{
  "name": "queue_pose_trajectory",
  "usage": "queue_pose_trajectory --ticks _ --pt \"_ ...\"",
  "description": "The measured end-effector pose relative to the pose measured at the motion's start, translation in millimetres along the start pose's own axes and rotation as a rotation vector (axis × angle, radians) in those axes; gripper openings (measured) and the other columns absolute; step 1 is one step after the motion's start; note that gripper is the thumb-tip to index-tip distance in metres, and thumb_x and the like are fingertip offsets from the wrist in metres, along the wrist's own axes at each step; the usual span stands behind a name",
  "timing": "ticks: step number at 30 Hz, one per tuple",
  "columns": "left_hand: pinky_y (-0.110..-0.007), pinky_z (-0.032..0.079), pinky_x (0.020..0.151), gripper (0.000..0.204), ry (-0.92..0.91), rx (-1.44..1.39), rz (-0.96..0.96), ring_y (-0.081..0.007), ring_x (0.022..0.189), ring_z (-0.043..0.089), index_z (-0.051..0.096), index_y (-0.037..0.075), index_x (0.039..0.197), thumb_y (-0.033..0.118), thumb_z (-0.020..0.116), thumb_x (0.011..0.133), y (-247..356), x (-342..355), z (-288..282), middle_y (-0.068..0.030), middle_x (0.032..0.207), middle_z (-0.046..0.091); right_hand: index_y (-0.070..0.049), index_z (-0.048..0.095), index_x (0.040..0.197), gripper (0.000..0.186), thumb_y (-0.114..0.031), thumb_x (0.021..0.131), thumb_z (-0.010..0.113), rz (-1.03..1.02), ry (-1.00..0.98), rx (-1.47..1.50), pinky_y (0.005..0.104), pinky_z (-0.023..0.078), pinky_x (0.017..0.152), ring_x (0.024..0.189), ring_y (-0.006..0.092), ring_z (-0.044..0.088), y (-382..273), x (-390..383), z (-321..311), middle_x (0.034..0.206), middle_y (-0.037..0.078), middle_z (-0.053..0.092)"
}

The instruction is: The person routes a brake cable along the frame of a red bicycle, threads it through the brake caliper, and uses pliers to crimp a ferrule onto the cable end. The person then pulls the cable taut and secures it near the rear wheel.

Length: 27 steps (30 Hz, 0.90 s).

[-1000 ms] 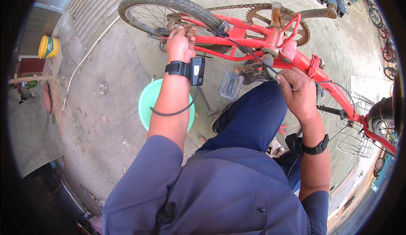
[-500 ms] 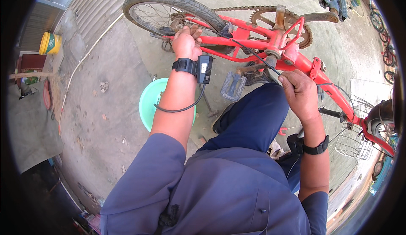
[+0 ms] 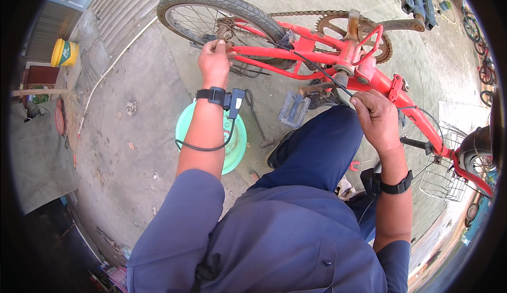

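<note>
A red bicycle (image 3: pixel 319 56) lies on its side across the ground in front of me. Its rear wheel (image 3: pixel 174 16) is at the far left, with a rusty chainring (image 3: pixel 388 45) and chain at the far side. My left hand (image 3: pixel 215 63) has its fingers pinched together at the frame's rear end, beside the wheel hub (image 3: pixel 224 32); what lies between the fingertips is hidden. Near the frame's middle, my right hand (image 3: pixel 376 117) is closed round a thin black cable (image 3: pixel 319 67) that runs along the frame. Both wrists wear black straps with small devices.
Beneath my left forearm stands a mint-green basin (image 3: pixel 236 153). A hammer (image 3: pixel 260 126) lies beside it, near a pedal (image 3: pixel 294 108). The front basket (image 3: pixel 441 179) is at the right. A yellow bucket (image 3: pixel 64 53) stands far left, and several bicycles line the far right.
My left hand has shifted left and slightly down along the frame's rear end, uncovering the wheel hub. My right hand stays on the cable, almost unmoved.
</note>
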<state>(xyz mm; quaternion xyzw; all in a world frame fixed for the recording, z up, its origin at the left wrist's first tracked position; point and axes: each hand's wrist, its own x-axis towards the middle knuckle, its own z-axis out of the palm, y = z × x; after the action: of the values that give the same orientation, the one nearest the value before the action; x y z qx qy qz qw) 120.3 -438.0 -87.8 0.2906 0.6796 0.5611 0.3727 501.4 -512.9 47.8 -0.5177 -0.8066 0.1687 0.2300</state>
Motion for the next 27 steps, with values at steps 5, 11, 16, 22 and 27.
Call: queue_pose_trajectory --ticks 5,11,16,22,27 --pt "-0.042 0.057 0.078 0.020 0.114 0.966 0.781 -0.0292 0.089 0.071 0.074 0.008 0.111 0.017 0.070 0.093 4.1 39.0 -35.2 -0.0134 0.108 0.068 -0.002 0.070 0.090 0.012 -0.014 0.091 0.069 0.037 -0.018 0.021 0.0435 0.054 0.073 0.084 0.0365 0.068 -0.3 -0.3 -0.6 0.088 0.015 0.071" --pt "-0.044 0.055 0.082 0.017 -0.066 1.064 0.733 -0.0342 0.096 0.068 0.076 0.013 0.106 0.020 0.070 0.092 14.7 51.1 -34.5 -0.0128 0.112 0.065 -0.003 0.071 0.090 0.011 -0.014 0.091 0.070 0.054 -0.020 0.021 0.0431 0.055 0.073 0.085 0.0365 0.068 0.5 -0.2 -0.2 0.088 0.014 0.071" --pt "-0.046 0.056 0.077 0.012 -0.133 1.116 0.796 -0.0347 0.092 0.068 0.074 0.013 0.101 0.019 0.068 0.092 20.9 55.9 -36.1 -0.0112 0.108 0.064 -0.002 0.070 0.089 0.011 -0.013 0.090 0.070 0.048 -0.025 0.018 0.0432 0.054 0.073 0.084 0.0367 0.068 0.5 0.0 -0.7 0.087 0.015 0.070" --pt "-0.050 0.055 0.070 0.005 -0.265 1.236 0.926 -0.0371 0.085 0.068 0.065 0.012 0.096 0.015 0.061 0.095 30.6 65.7 -46.8 -0.0107 0.103 0.063 -0.002 0.069 0.086 0.012 -0.013 0.090 0.070 0.056 -0.043 0.028 0.0435 0.054 0.073 0.083 0.0372 0.067 0.6 1.2 -1.8 0.085 0.015 0.069" --pt "-0.050 0.053 0.076 0.009 -0.290 1.126 0.884 -0.0400 0.088 0.065 0.067 0.008 0.095 0.016 0.064 0.095 28.1 64.9 -46.6 -0.0157 0.097 0.064 -0.003 0.071 0.089 0.010 -0.012 0.090 0.071 0.078 -0.033 0.050 0.0418 0.054 0.072 0.082 0.0369 0.067 -2.5 1.8 -2.5 0.085 0.015 0.069"
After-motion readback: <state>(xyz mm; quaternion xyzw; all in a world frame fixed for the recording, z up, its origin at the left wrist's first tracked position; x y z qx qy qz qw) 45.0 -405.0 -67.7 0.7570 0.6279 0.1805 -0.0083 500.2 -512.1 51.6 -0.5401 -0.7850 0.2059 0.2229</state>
